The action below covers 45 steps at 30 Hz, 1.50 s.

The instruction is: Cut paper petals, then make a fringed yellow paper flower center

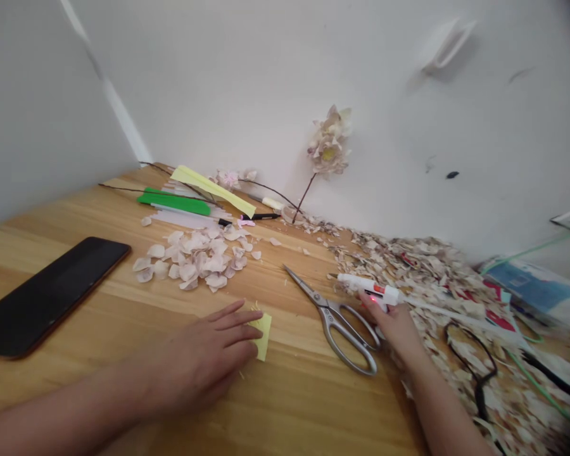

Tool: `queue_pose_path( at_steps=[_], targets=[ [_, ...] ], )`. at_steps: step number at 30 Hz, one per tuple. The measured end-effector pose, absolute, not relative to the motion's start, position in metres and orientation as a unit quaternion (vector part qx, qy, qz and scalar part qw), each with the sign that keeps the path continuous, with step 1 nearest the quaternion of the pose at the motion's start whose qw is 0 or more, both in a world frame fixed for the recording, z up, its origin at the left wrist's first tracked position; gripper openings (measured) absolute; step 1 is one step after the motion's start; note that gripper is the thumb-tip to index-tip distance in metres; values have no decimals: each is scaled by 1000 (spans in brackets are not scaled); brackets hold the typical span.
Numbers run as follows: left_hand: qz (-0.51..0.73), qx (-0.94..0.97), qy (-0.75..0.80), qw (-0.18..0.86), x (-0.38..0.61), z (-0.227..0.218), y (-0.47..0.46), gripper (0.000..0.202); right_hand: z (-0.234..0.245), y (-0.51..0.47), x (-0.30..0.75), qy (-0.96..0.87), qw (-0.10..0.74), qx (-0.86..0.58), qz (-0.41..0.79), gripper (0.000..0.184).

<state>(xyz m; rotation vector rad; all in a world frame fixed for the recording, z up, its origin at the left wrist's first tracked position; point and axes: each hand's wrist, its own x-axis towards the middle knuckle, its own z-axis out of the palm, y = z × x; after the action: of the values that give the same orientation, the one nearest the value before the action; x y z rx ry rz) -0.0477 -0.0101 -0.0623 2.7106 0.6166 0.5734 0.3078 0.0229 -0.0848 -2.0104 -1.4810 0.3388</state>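
Note:
My left hand point(204, 358) lies flat on the wooden table, fingers spread, with its fingertips on a small piece of yellow paper point(263, 337). The paper's edge shows past the fingers, and the rest is hidden under them. My right hand point(389, 326) grips a white and red hot glue gun point(368, 288), whose nozzle points left. Silver scissors point(337, 323) lie closed between my hands, with their handles beside my right hand. A pile of pale pink petals point(192, 259) sits beyond my left hand.
A black phone point(47, 297) lies at the left on the wooden table point(285, 405). Green and yellow paper strips point(185, 193), pale sticks, thin dark stems and a marker lie at the back. A paper flower point(327, 149) leans on the wall. Paper scraps point(418, 266) and cables cover the right.

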Motion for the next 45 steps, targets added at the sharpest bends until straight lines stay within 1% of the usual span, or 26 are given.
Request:
queue_pose_path(
  at_steps=[4,7,10,11,12,15,17,18,21,22,24,26,34,39,45],
  targets=[
    [203,934,250,153,-49,-66,-7,28,-81,24,311,-563,255,-778,114,43],
    [217,917,290,165,-50,-69,-5,22,-67,13,319,-565,216,-791,91,41],
    [249,901,315,166,-47,-72,-2,20,-45,-12,321,-568,183,-801,43,40],
    [256,897,321,163,-45,-73,0,20,-37,-22,318,-573,144,-807,1,38],
    [263,895,324,159,-42,-74,2,20,-31,-32,312,-594,126,-794,-3,35],
    [274,896,315,151,-33,-78,8,21,-20,-55,285,-662,115,-740,-15,40],
    [280,897,305,154,-28,-81,12,23,-21,-61,261,-732,84,-675,22,36],
    [282,896,304,156,-27,-82,13,24,-23,-61,248,-759,86,-644,36,33],
    [281,892,314,165,-25,-84,14,26,-33,-54,216,-812,100,-568,89,13],
    [277,891,318,167,-25,-84,14,25,-37,-49,207,-827,108,-543,95,13],
    [269,892,321,170,-24,-83,14,24,-46,-40,194,-847,125,-510,89,23],
    [261,894,321,169,-22,-82,14,24,-54,-31,187,-855,122,-495,94,26],
    [248,892,330,183,-19,-84,13,24,-70,-15,182,-862,100,-488,96,24],
    [249,887,342,182,-17,-88,13,23,-76,-13,181,-868,116,-475,91,19],
    [253,889,339,173,-17,-90,15,17,-79,-12,182,-872,131,-464,89,19]
  ],
)
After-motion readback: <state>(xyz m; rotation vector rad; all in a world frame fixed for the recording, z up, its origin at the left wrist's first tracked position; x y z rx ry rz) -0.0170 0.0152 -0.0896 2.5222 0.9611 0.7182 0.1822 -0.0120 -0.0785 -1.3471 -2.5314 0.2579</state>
